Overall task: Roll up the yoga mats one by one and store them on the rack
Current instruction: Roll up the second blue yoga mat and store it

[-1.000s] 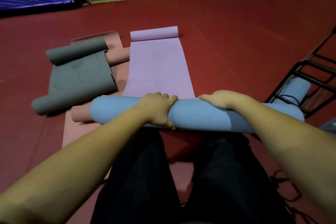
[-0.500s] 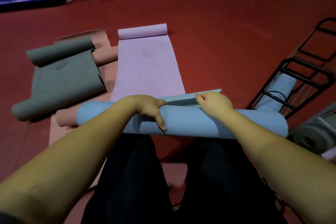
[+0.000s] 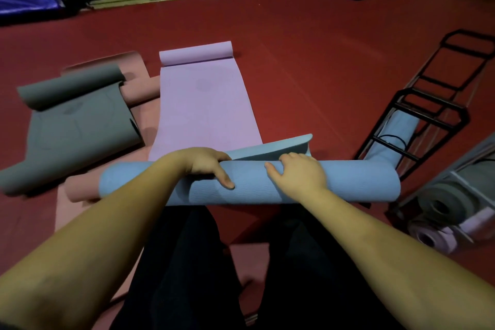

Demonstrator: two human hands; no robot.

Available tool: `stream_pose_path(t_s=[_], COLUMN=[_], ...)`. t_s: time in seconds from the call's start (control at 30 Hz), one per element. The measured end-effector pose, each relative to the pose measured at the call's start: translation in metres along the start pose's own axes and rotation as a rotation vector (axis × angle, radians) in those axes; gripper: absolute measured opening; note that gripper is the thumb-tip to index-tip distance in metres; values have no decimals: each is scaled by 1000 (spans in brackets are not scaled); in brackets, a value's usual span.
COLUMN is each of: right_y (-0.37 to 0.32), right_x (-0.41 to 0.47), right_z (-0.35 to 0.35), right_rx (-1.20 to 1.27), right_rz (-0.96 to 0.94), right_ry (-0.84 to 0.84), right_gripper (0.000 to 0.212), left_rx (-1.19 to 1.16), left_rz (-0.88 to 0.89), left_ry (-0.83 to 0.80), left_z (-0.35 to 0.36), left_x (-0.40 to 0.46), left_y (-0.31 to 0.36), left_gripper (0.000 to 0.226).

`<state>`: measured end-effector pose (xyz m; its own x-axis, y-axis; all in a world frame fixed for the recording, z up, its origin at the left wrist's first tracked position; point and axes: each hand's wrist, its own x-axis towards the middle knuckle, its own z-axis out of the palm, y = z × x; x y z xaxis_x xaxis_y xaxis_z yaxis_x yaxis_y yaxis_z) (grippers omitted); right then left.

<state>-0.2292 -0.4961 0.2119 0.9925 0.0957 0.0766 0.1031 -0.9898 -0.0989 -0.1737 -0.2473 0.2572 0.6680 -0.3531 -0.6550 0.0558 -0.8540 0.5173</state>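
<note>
A light blue yoga mat [image 3: 348, 179] lies rolled across my lap, its loose end flap [image 3: 270, 148] lifted behind the roll. My left hand [image 3: 206, 163] grips the roll from on top, thumb down its near side. My right hand [image 3: 300, 173] rests on top of the roll just right of centre, fingers curved over it. A black wire rack [image 3: 417, 115] stands at the right with another blue roll [image 3: 396, 136] inside it.
A purple mat [image 3: 203, 104] lies flat ahead, rolled at its far end. Left of it lie a grey mat [image 3: 75, 126] and a pink mat [image 3: 80, 187], both partly rolled. Grey and purple rolls [image 3: 439, 209] lie at the right edge. Red floor [image 3: 308, 61] surrounds everything.
The blue mat's loose end has come up and now stands out behind the roll. My hands shifted on top of the roll, and the view turned right, showing more of the rack.
</note>
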Motion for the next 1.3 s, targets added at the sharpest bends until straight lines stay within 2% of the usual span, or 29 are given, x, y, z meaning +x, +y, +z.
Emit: stream_pose_path(t_s=[0.07,0.13,0.27,0.33,0.4,0.5,0.67,0.83,0.97,1.07,1.13,1.23,1.3], right_y=[0,-1,-3,-4,-4,-5,-5,-4,-3,0,4,2,0], right_x=[4,9,19,21,22,26,32,36,37,35,37,35,26], right_z=[1,-1,-6,-9,-12,-17,-31,-53,-54,-38,-30,-28,-25], right_rx=[-10,7,25,44,54,71,63,78,141,196,181,194,187], right_rz=[-9,-7,14,24,26,29,41,33,42,78,47,8,20], right_ry=[-17,-40,-120,-146,-166,-215,-281,-448,-598,-651,-579,-280,-141], right_gripper=[67,61,62,62,61,64,69,77,69,71,67,52,47], left_rx=[181,426,788,934,970,968,929,860,751,644,526,344,249], left_rz=[64,136,282,240,140,78,109,182,151,103,69,18,7], left_ry=[154,339,707,778,746,679,641,557,402,275,179,33,-22], left_z=[7,19,60,78,82,73,60,41,36,33,25,10,4], left_x=[-6,-10,-15,-13,-13,-15,-29,-52,-57,-45,-36,-26,-17], left_y=[-3,-9,-33,-37,-32,-21,-11,0,2,8,13,12,9], left_gripper=[69,86,101,115,123,115,107,95,93,92,85,83,83])
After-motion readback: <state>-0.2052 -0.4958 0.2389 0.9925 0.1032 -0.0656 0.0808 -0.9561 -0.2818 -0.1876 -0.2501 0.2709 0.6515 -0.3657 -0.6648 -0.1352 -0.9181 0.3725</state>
